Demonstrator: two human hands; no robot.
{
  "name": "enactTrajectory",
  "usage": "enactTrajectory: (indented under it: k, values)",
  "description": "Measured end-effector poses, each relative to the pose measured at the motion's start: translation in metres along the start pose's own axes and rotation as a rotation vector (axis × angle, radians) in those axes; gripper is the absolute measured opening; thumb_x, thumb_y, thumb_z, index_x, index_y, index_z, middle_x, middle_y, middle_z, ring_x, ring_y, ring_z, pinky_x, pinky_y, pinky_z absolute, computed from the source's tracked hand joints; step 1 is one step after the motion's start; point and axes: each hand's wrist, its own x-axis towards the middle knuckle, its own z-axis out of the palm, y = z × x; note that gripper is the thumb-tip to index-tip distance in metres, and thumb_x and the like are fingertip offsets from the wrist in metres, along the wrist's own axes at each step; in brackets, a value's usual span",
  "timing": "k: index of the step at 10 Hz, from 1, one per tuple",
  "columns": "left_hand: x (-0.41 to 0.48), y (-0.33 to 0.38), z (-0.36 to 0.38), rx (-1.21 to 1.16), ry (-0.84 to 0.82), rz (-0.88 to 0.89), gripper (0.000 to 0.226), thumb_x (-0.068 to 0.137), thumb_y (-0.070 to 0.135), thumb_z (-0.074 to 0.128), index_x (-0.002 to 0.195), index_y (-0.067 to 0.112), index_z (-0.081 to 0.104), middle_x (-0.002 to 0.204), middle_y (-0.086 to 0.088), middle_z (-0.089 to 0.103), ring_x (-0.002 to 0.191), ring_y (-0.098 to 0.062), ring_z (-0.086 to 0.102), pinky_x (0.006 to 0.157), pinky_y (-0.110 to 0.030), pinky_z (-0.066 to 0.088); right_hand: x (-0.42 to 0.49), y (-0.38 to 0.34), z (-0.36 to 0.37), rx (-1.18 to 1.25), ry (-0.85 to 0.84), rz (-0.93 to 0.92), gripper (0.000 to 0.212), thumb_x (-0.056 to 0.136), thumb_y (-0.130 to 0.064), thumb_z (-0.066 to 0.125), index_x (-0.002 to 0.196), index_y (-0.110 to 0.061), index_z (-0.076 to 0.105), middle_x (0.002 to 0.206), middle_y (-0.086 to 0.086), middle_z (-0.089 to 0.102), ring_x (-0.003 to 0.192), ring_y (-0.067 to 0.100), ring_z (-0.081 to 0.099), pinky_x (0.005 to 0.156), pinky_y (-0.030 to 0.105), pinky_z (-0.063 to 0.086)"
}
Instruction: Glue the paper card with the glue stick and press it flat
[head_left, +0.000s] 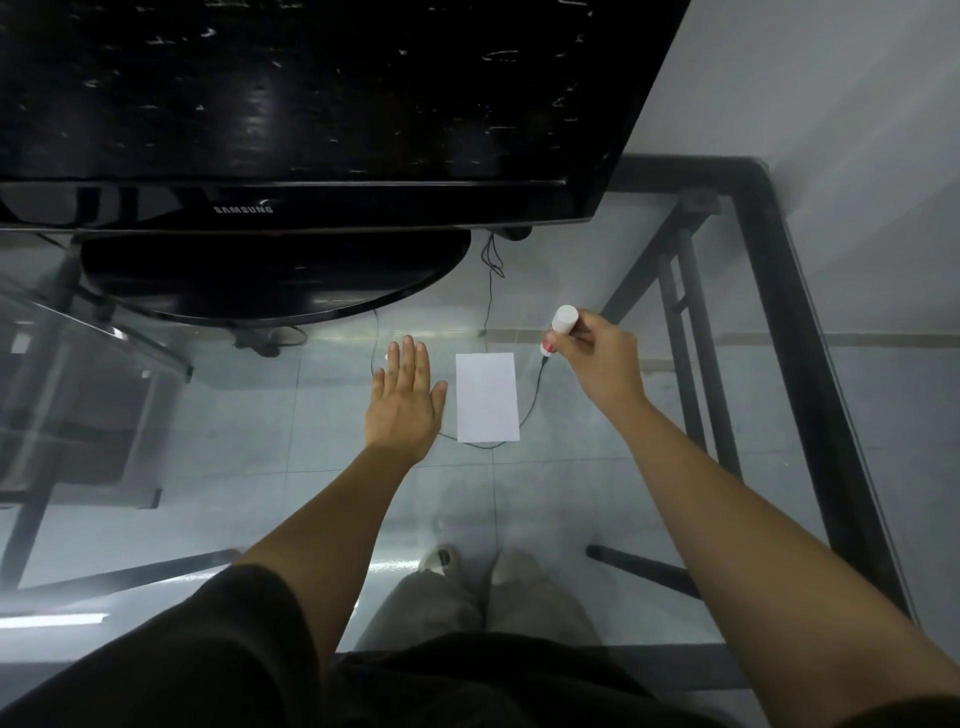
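Note:
A white paper card (487, 397) lies flat on the glass table (597, 499), its long side running away from me. My left hand (404, 400) rests flat on the glass just left of the card, fingers together, holding nothing. My right hand (597, 353) hovers to the upper right of the card and grips a white glue stick (561, 325) with a red band, tilted, its lower tip pointing down toward the card's far right corner. The tip does not touch the card.
A black Samsung monitor (291, 104) on a round black base (270, 275) fills the far left. A thin black cable (530, 405) runs behind and under the card's right side. The table's black metal frame (800, 332) borders the right. My shoes show through the glass.

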Motion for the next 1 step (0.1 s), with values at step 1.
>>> enactTrajectory:
  k: [1]
  values:
    - [-0.0002,0.0008,0.0006,-0.001,0.007,0.01,0.06,0.098,0.039,0.01,0.146,0.008,-0.008,0.158,-0.011,-0.008,0.144,-0.025,-0.01,0.117,-0.042,0.003,-0.0002,-0.0028,-0.001,0.029,-0.034,0.038,0.033,0.077,-0.021,0.073,0.107,-0.011,0.064,0.102,0.004,0.069,0.101,0.018,0.063,0.091,0.026,0.047]
